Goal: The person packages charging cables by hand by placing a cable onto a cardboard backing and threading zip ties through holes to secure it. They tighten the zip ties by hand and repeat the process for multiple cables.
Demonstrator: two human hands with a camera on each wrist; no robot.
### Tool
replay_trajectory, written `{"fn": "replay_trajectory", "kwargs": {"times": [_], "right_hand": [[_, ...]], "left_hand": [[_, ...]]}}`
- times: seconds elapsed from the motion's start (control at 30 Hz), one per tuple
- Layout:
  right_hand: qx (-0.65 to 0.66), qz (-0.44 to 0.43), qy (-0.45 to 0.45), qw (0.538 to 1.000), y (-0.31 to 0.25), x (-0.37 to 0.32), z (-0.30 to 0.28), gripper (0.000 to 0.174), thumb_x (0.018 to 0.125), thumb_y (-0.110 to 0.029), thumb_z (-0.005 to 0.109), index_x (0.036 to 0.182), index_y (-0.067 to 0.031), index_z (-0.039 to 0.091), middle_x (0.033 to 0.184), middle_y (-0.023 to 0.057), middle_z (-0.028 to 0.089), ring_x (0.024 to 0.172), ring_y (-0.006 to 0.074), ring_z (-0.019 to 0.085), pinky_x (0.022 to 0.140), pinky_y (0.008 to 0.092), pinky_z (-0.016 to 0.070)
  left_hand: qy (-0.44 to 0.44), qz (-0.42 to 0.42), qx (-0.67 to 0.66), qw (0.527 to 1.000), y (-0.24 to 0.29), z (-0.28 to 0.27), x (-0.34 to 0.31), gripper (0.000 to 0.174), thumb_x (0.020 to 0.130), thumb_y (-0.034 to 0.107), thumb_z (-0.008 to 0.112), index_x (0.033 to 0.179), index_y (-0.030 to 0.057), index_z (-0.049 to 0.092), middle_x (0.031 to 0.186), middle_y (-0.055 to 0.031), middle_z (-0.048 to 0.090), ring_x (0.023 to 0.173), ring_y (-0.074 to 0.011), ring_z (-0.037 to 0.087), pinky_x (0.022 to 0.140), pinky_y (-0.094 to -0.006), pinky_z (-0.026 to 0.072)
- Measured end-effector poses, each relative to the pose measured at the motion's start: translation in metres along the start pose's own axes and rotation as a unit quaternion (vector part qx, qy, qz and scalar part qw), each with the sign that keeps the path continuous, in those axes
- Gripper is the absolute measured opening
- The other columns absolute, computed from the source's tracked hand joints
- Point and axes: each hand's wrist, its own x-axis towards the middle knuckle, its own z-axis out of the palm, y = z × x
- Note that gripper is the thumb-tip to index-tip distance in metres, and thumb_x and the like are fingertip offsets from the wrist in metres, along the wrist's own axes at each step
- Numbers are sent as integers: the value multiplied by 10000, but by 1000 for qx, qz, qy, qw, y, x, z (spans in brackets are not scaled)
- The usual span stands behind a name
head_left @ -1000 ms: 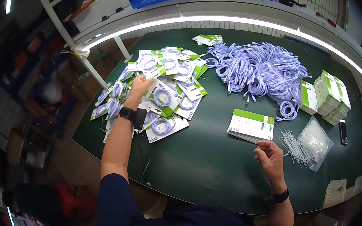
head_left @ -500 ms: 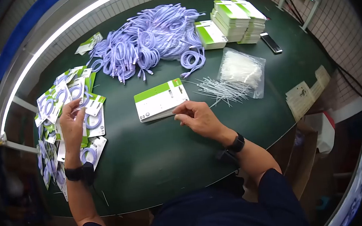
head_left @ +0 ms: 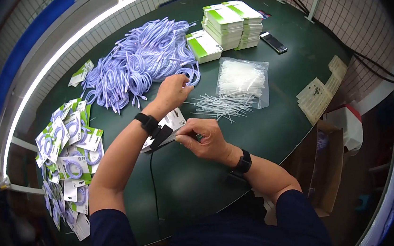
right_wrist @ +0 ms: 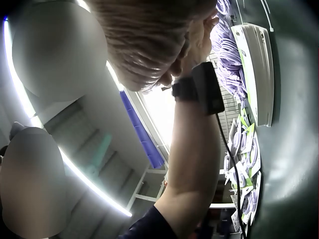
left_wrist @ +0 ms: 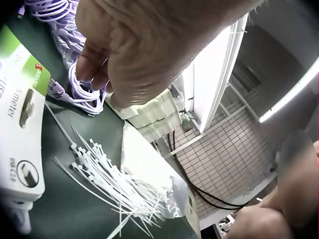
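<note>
Change: left hand [head_left: 172,91] has left the finished packs [head_left: 69,149] at the desk's left edge and crossed over the right forearm to the cable pile [head_left: 138,57]. It's now at the pile's near edge. In the left wrist view its fingers [left_wrist: 94,62] curl down onto one coiled cable [left_wrist: 84,94], so a grip on that coil, though not lifted clear of the desk [head_left: 273,130].

Right hand [head_left: 204,139] hasn't moved. It stays at the card stack [head_left: 174,121] in the middle of the desk, fingers curled and pinching the stack's near edge. I can't tell whether a tie is in that pinch too.

So the hands are apart and each is on its own item, coil far side and cards near side.

My read: the last pack is put down and a new cycle is starting, with the coil pick in progress and the card held ready.

Loose cable ties [head_left: 216,104] lie just right of the stack, their bag [head_left: 245,78] beyond. Spare card stacks [head_left: 232,20] and a phone [head_left: 273,42] are at the far edge.
</note>
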Motion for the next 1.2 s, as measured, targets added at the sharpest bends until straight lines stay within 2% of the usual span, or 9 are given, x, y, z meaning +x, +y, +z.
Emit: {"fn": "replay_trajectory", "kwargs": {"times": [0.17,0.47,0.67,0.73,0.8,0.83,0.9,1.03,1.2], "right_hand": [[8,4,70,997,4,0,-5,76,935,-61,802,933,-20,738,781,60,691,630,108,635,576,259,493],[34,21,60,997,-3,0,-3,77,938,-66,802,931,-22,738,784,52,697,633,93,626,572,254,488],[40,58,47,996,-4,0,-4,81,961,-74,783,977,-6,740,760,44,696,625,102,623,586,265,495],[143,145,39,978,-1,-1,-4,119,1006,-117,743,1012,2,736,798,35,704,663,99,633,615,256,510],[188,195,27,962,-3,0,-5,145,1029,-138,723,1029,6,734,817,31,708,682,98,638,629,251,517],[224,216,26,950,-9,4,-8,206,1056,-188,688,1102,10,719,856,34,712,713,93,641,658,245,525],[294,264,28,918,-16,9,-10,344,1109,-288,618,1249,18,688,934,39,720,776,85,646,717,233,543],[329,242,-22,913,-2,-4,-5,446,1133,-355,556,1362,16,650,1016,56,714,829,86,646,741,246,551],[291,283,-44,913,-23,-8,5,443,1138,-328,551,1394,21,642,1066,69,714,828,94,647,742,252,557]], "left_hand": [[-5,27,210,977,-20,40,37,347,823,270,848,993,-21,766,934,-219,759,874,-404,735,786,-469,573],[-54,-87,92,990,-30,13,31,380,768,278,893,985,-12,777,821,-171,753,755,-314,731,730,-418,566],[152,-118,-110,975,-24,-34,-1,237,814,155,871,967,-10,797,770,-118,735,644,-166,660,630,-296,518],[217,-113,-155,957,-6,-54,-18,203,829,120,859,970,-13,799,767,-111,732,634,-143,648,615,-274,505],[290,-57,-119,948,30,-74,-50,252,829,26,832,1068,-40,786,851,-160,764,709,-269,713,693,-317,569],[294,-64,-124,946,43,-79,-66,252,829,26,832,1068,-40,786,851,-160,764,709,-269,713,693,-317,569],[328,119,46,936,64,-80,-97,285,806,-59,816,1087,-20,785,897,-115,752,833,-263,735,730,-337,583],[323,203,103,919,83,-64,-148,347,760,-88,813,1090,18,790,948,-85,733,940,-273,732,764,-363,594],[322,171,127,923,92,-52,-190,403,719,-93,803,1101,36,789,961,-76,728,954,-291,729,784,-383,604]]}}
